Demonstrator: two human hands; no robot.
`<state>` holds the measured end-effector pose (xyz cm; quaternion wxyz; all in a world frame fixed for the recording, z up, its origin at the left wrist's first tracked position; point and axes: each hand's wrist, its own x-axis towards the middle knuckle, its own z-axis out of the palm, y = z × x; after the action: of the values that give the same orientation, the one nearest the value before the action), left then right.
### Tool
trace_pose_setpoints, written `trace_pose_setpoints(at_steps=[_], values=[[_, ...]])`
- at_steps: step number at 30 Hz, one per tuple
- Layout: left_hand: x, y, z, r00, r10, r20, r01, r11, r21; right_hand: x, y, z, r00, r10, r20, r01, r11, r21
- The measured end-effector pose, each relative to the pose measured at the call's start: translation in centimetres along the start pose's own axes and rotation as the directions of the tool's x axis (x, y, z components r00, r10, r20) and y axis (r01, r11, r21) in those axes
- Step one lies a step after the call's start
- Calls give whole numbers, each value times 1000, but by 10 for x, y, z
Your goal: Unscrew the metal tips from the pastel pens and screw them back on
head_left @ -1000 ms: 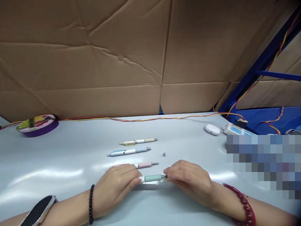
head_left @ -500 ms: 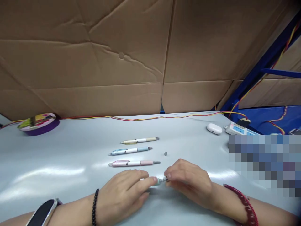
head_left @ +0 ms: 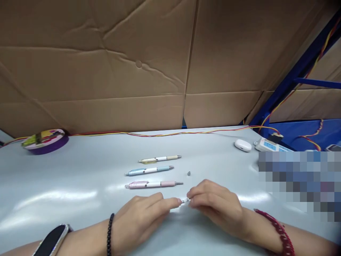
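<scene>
Both hands meet at a pen near the front of the table. My left hand (head_left: 147, 215) is closed around the barrel, which its fingers hide, with the index finger stretched along it. From that fingertip sticks out the pen's thin, shiny front end (head_left: 185, 201). My right hand (head_left: 217, 204) pinches the far end of this piece between thumb and fingers, so its very tip is hidden. Just beyond lie a pink pen (head_left: 153, 184) with a bare grey front end, a blue pen (head_left: 149, 171) and a yellow pen (head_left: 160, 159). A small metal pen tip (head_left: 189, 173) rests to their right.
A purple-sided round box (head_left: 46, 142) sits at the back left. White earbud case (head_left: 242, 145) and power strip (head_left: 269, 145) are at the back right. A red and yellow cable (head_left: 149, 135) runs along the rear edge, before cardboard (head_left: 119, 78). A blurred patch covers the right side.
My left index finger has slid forward to the right, covering the pale green end of the pen. My right hand has barely moved, still pinching. The view has shifted slightly.
</scene>
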<state>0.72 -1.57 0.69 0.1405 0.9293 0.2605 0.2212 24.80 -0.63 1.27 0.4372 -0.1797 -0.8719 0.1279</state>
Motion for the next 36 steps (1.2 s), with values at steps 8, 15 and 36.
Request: trace_pose_setpoints(at_steps=[8,15,36], values=[[-3,-3,-6,985,-168,-37,159,969,-187,-11,25,-16,894,360,267,-268,907,-325],[-6,-4,-4,979,-153,-135,122,969,-213,-9,18,-11,836,424,348,-298,884,-361],[-12,-1,-4,936,-124,-331,-29,905,-424,-8,18,-12,871,384,307,-283,902,-327]])
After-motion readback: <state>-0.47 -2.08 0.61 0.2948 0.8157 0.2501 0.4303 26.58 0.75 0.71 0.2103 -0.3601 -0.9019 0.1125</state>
